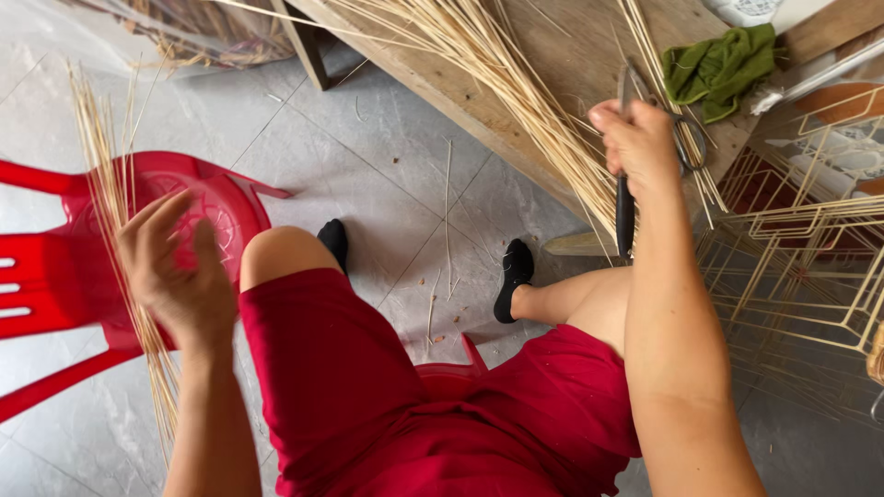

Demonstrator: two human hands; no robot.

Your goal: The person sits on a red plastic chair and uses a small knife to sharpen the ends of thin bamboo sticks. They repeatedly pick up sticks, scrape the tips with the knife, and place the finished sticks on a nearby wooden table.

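The left hand, at the left of the frame, is loosely spread, fingers apart, with a thin bunch of straw-coloured sticks running past the palm. It's a bit blurred, so whether it's really pinching them or just brushing them is hard to tell. Those sticks lie across the red chair at the left edge.

The right hand, upper right, is closed in a fist around a dark-handled knife, which points down the frame next to the big bundle of the same sticks lying on the wooden tabletop and hanging off its edge.

The sticks look super light, thin and springy: stiff along the length, but probably easy to snap or splinter if bent hard. Loose ones would slide out of a slack hold, so gathering a bunch near the middle, or close to where the blade works, seems the sensible spot.

Scissors and a green cloth sit on the tabletop by the right hand. Wire frames stand at the right, and stray sticks lie on the grey floor.
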